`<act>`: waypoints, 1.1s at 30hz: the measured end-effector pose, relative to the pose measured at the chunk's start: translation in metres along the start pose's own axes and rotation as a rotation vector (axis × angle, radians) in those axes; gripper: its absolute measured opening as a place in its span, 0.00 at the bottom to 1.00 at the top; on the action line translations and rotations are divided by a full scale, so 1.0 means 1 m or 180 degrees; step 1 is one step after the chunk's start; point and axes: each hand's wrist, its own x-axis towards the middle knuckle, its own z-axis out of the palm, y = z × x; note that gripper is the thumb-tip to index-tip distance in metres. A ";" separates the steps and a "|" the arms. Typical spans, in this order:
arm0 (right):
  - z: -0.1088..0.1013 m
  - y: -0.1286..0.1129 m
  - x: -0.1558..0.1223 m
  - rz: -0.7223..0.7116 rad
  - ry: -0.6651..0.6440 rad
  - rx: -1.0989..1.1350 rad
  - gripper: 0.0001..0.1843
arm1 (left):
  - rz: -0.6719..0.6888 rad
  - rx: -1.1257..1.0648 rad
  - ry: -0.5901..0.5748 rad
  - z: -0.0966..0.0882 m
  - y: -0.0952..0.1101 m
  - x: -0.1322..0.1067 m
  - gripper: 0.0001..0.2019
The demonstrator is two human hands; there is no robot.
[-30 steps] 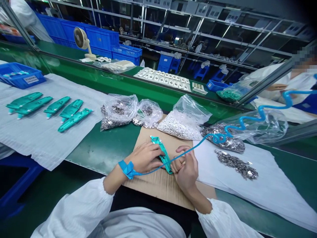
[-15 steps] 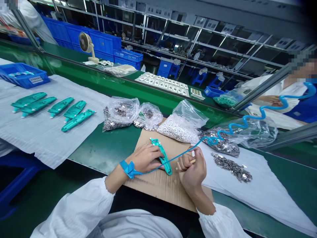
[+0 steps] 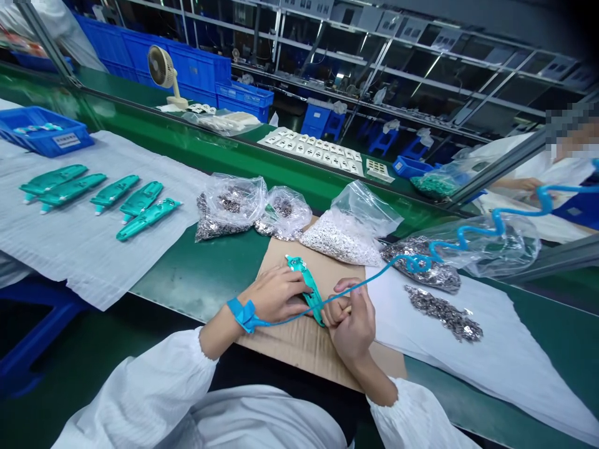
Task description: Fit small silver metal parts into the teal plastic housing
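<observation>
Palm-down left hand (image 3: 277, 293) grips teal casing (image 3: 299, 267); right hand (image 3: 354, 325) clenches pale stick (image 3: 347, 309); blue cord (image 3: 418, 262) crosses above; clear bags (image 3: 340, 238) lie far.

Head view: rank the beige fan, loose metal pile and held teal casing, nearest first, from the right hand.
1. Held teal casing, just left of the right hand.
2. Loose metal pile, to the right.
3. Beige fan, far back, left.

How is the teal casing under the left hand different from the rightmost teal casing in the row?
The held casing lies on cardboard, the row casing on white cloth. The left hand covers part of the held casing; no hand touches the row casing. The held casing's pale tip points away and left, the row casing's mainly right. Both are teal and elongated.
</observation>
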 end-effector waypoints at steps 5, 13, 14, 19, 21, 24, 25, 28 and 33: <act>0.000 0.002 -0.002 -0.0058 -0.0055 0.0007 0.16 | -0.0071 -0.0003 0.0019 0.002 0.000 0.000 0.18; 0.003 0.006 -0.002 -0.0158 -0.0191 -0.0127 0.17 | -0.0089 0.0126 -0.0093 -0.001 0.004 0.003 0.19; 0.003 0.007 -0.002 -0.0160 -0.0197 -0.0143 0.18 | -0.0091 0.0145 -0.0104 -0.001 0.004 0.003 0.19; 0.004 0.011 -0.005 -0.0143 -0.0211 -0.0161 0.19 | -0.0062 0.0185 -0.0111 0.001 0.002 0.001 0.19; 0.003 0.006 -0.002 -0.0199 -0.0190 -0.0139 0.18 | -0.0034 0.0157 -0.0046 0.003 0.000 0.000 0.19; 0.000 -0.005 0.005 -0.0367 0.0098 -0.0007 0.16 | 0.0026 0.0091 0.0042 0.005 -0.003 -0.001 0.20; -0.002 -0.009 0.007 -0.0403 0.0235 0.0038 0.16 | 0.0047 0.0070 0.0048 0.006 -0.004 -0.001 0.20; -0.004 -0.013 0.010 -0.0314 0.0449 0.0088 0.15 | 0.0069 0.0008 0.0035 0.008 -0.006 -0.001 0.19; -0.004 -0.001 0.005 -0.0096 0.0328 0.0069 0.17 | -0.0015 0.0018 0.0041 0.007 -0.005 -0.001 0.19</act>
